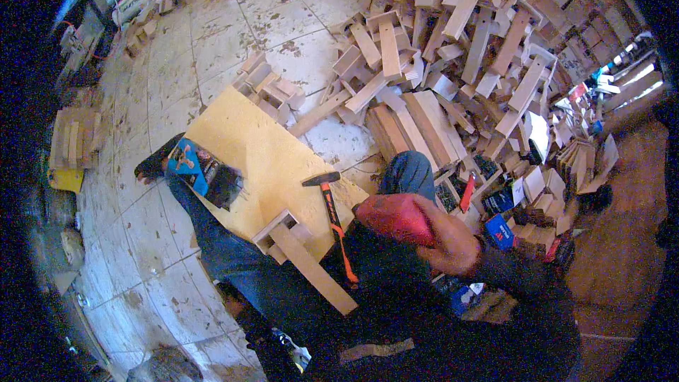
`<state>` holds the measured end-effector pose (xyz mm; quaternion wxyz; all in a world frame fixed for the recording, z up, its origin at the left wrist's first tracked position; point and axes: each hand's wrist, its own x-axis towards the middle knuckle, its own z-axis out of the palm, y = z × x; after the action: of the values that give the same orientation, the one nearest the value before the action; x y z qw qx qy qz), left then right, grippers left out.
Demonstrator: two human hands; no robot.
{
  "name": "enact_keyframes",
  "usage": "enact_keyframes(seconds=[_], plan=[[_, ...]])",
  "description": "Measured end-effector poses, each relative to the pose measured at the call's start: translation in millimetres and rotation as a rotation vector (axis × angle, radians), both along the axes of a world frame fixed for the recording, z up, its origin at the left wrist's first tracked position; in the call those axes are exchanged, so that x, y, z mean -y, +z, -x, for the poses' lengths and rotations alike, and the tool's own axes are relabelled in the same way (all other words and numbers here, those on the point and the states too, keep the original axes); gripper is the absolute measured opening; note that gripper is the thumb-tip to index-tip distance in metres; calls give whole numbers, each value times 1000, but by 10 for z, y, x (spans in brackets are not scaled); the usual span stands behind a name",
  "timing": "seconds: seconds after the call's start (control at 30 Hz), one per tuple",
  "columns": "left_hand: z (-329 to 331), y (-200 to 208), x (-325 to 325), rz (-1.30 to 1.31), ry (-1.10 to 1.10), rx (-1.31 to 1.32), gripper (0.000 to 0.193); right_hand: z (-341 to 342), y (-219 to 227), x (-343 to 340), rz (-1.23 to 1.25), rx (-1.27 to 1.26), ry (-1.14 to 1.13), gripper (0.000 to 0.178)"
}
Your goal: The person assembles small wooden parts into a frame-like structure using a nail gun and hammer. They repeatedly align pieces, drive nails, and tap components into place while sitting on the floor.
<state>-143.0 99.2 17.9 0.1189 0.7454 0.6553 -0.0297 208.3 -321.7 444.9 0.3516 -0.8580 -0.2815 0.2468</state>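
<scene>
My right hand is closed round a red bottle-like thing with a dark tip, blurred, above my right thigh. Left of it, a hammer with an orange and black handle lies with its head on a yellowish board across my legs. On the board's near edge rests a wooden piece, a long slat joined to a small box-like frame. A torn blue packet with dark nail-like bits beside it sits at the left edge. A shadowed patch beside my left thigh may be my left hand; its fingers are hidden.
A large heap of similar wooden pieces covers the floor ahead and to the right. Thick wood blocks lie beyond my right knee. Blue boxes and a red-handled tool lie at the right. More slats are stacked far left.
</scene>
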Motion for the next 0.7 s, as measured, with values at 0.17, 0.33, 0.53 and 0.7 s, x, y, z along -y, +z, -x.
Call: enact_keyframes(seconds=[0.17,0.33,0.53,0.7], plan=[[-29,-25,-60,-5,-13,0,43,-41,-85,-169,56,149,70,83],[-68,-50,-116,-6,-7,-4,43,-223,-146,-286,264,40,145,79],[-62,-39,-140,-8,-3,-5,43,-374,-141,-514,346,63,265,78],[-70,-32,-176,-8,9,7,43,-491,-70,-548,390,-57,349,78]])
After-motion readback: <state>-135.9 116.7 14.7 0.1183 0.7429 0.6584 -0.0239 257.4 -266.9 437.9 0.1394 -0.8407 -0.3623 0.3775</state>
